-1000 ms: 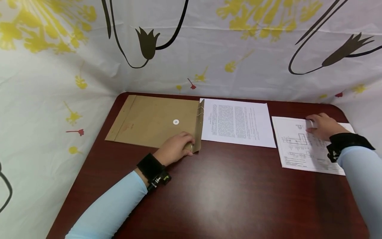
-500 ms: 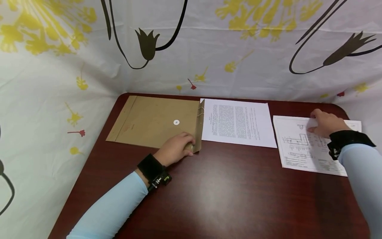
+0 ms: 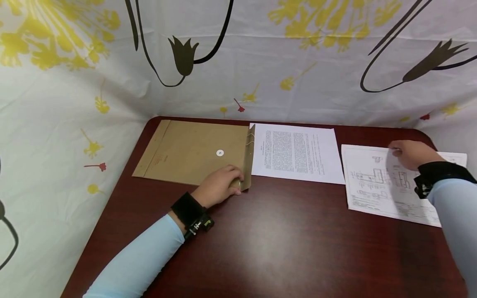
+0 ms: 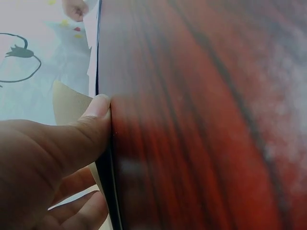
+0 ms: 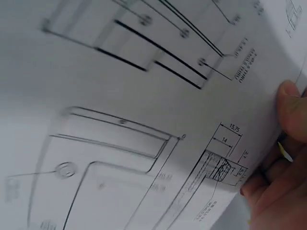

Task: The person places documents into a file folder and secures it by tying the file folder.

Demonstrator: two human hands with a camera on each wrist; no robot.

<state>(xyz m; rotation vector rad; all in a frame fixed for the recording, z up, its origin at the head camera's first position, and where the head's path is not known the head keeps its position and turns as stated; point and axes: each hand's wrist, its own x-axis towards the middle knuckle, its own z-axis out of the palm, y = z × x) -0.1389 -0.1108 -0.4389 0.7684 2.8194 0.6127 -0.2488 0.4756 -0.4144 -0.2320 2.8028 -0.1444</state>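
A brown kraft document envelope (image 3: 190,145) with a white button lies at the back left. Its narrow flap (image 3: 248,157), with string across it, stands raised at the right end. My left hand (image 3: 220,185) grips the near corner by this flap; the left wrist view shows the thumb (image 4: 98,108) on the edge and the fingers behind. At the far right, my right hand (image 3: 414,154) pinches the back edge of a sheet with a technical drawing (image 3: 376,182). Close up in the right wrist view, this paper (image 5: 120,91) bows, with the thumb (image 5: 290,108) on its face and fingers curled under.
Between the envelope and the drawing lies a white page of printed text (image 3: 294,153), its left edge by the flap. Everything lies on a dark red wooden table (image 3: 283,248). A white patterned cloth (image 3: 223,95) hangs right behind the table's back edge.
My right hand has moved a little to the right, its fingers closing on the drawing's back edge. The drawing's right side has shifted outward. My left hand and the envelope have stayed put.
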